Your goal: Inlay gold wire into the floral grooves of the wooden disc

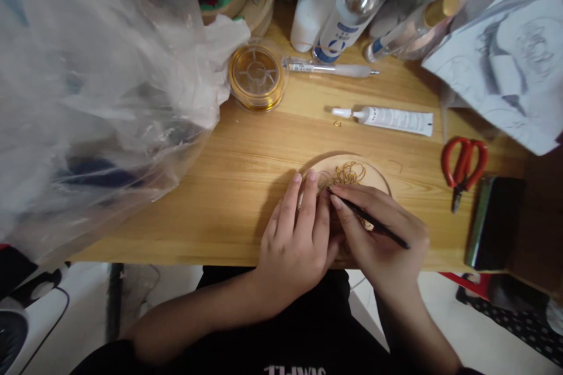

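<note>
A round pale board (379, 179) lies near the table's front edge, with curled gold wire (350, 172) on it. My left hand (292, 240) rests over the board's left side, fingers stretched out and slightly apart, its thumb partly hidden. In a pinch, my right hand (387, 234) holds a slim black pen-like tool (373, 222), whose tip points at the wire beside my left index finger. Whether it is a pen, a brush or tweezers I cannot tell. My hands cover the lower part of the board.
Red-handled pliers (464, 167) and a dark phone (495, 222) lie to the right. Beyond the board are a white tube (396, 120), a pen (329, 68), a spool of gold wire (257, 76) and bottles (347, 17). A plastic bag (109, 88) bulges at left; printed paper (519, 58) sits at right.
</note>
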Demonstrator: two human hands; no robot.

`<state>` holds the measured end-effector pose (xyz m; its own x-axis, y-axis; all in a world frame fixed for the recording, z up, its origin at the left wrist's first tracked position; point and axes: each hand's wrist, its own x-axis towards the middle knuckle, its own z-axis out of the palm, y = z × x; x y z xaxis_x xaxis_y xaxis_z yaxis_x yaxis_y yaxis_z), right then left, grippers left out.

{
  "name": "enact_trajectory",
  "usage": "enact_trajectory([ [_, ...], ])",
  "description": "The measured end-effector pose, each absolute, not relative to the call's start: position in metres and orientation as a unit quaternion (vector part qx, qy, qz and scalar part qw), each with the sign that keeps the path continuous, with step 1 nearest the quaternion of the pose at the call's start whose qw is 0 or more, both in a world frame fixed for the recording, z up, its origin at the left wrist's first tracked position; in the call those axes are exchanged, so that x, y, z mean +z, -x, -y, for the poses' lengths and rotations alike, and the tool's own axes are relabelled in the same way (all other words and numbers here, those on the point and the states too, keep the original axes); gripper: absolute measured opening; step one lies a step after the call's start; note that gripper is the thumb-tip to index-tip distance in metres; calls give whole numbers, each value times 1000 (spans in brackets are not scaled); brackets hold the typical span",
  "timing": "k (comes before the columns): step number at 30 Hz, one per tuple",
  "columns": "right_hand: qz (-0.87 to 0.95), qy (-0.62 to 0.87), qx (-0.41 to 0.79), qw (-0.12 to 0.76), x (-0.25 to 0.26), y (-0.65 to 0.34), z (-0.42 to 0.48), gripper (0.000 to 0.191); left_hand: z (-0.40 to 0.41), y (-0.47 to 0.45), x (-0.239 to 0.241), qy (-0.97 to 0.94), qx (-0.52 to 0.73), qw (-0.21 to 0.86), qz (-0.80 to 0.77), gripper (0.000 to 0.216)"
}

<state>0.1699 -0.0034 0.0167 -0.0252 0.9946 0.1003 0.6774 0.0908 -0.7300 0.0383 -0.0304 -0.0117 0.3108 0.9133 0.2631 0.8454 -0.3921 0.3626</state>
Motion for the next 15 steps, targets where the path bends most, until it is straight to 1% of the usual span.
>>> enact_trajectory([
  [15, 660, 636, 246, 316, 18, -169, 2, 15, 31, -38, -12, -805, 217, 81, -546, 50],
])
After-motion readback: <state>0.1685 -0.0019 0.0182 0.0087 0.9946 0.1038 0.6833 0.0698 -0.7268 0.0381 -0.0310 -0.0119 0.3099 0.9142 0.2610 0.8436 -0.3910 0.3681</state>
